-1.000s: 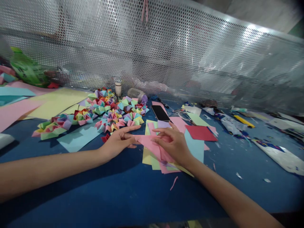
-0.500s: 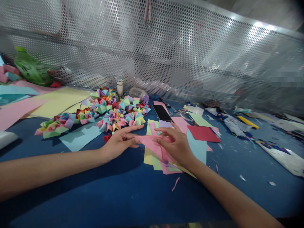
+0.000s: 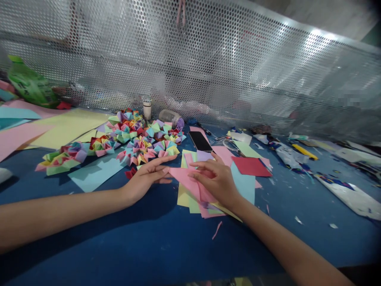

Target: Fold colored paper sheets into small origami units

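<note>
A folded pink paper is held between my two hands, above a loose stack of coloured sheets. My left hand pinches its pointed left corner between thumb and fingers. On its right part lies my right hand, thumb and fingers closed on the paper. Behind the hands, a black phone rests at the stack's back edge. A red sheet lies to the right of my right hand.
Folded multicolour paper pieces are heaped behind my left hand, near a clear jar. Large sheets and a green bottle are at the left. Scraps, plastic bags and a yellow tool lie right. A perforated metal panel stands behind.
The view has shifted slightly, moving everything a little left in the picture. The pink paper's left part now shows as a flatter, broader triangle. Both hands keep their hold on it.
</note>
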A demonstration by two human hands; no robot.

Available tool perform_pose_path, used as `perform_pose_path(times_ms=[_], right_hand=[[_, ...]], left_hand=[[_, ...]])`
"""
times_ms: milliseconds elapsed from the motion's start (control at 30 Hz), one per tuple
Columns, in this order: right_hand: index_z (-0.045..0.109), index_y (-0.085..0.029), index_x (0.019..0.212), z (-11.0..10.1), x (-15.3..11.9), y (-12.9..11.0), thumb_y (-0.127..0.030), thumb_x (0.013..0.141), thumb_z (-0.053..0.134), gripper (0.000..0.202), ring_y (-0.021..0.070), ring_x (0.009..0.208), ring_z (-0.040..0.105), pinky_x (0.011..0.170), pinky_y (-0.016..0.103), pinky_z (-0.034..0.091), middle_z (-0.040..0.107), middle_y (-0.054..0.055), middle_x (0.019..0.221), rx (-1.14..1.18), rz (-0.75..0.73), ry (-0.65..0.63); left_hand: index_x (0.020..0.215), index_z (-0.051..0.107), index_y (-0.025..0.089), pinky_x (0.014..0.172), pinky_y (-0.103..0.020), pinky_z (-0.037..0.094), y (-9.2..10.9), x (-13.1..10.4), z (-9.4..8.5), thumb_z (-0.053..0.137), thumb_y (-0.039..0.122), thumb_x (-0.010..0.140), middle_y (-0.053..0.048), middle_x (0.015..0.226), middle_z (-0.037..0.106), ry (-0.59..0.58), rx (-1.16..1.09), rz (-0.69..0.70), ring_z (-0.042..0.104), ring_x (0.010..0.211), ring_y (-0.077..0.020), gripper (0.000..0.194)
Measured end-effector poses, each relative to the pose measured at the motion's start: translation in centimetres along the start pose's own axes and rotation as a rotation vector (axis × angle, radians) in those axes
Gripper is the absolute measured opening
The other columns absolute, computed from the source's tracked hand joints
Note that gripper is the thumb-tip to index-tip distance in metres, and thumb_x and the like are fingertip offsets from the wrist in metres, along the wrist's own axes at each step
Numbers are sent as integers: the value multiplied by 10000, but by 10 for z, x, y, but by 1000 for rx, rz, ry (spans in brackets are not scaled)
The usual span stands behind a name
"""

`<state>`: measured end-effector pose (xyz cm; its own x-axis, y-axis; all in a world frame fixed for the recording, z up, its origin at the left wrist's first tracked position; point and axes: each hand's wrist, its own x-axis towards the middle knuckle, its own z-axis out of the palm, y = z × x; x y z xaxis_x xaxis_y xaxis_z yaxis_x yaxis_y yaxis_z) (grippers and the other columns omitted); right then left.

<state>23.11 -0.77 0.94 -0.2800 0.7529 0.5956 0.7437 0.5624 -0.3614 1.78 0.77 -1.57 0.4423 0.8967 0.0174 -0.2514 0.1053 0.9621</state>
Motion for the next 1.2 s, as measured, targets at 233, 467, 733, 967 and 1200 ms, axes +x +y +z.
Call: perform_pose_path(times_ms=[233, 467, 733, 967, 1200], right_hand=[[696, -257, 846, 0, 0, -2, -322, 739, 699, 125, 142, 618, 631, 1050, 524, 291, 696, -31, 677, 20, 26, 17], [682, -250, 676, -2, 1, -4, -279, 750, 680, 79, 145, 626, 635, 1041, 529, 282, 712, -42, 694, 47, 94, 28], [668, -220, 659, 1, -3, -21, -330, 752, 672, 145, 123, 596, 617, 995, 463, 329, 695, -35, 673, 213, 188, -49], [631, -183, 642, -29, 19, -35, -293, 731, 677, 150, 111, 546, 566, 505, 225, 398, 639, -15, 588, 209, 181, -298], [572, -159, 663, -19, 27, -39, -342, 723, 673, 218, 92, 537, 526, 488, 207, 375, 600, -9, 601, 464, 339, -148]], left_hand=[[1208, 556, 203, 852, -302, 511, -2, 1, -1, 607, 281, 825, -47, 968, 692, -11, 9, 39, 646, 906, -180, 394], [1150, 579, 184, 838, -301, 524, -3, 2, -3, 611, 313, 821, -47, 921, 694, 16, 29, 61, 654, 906, -189, 355], [961, 682, 161, 657, -198, 542, 0, 3, 2, 690, 326, 742, -23, 745, 701, -26, 143, -101, 658, 684, -119, 274], [739, 708, 141, 601, -172, 528, 21, 2, 3, 676, 339, 747, -12, 677, 667, -2, 303, 105, 618, 627, -101, 201], [634, 637, 134, 601, -207, 537, 35, -2, 5, 669, 357, 738, -8, 653, 633, -125, 366, -42, 626, 663, -132, 248]])
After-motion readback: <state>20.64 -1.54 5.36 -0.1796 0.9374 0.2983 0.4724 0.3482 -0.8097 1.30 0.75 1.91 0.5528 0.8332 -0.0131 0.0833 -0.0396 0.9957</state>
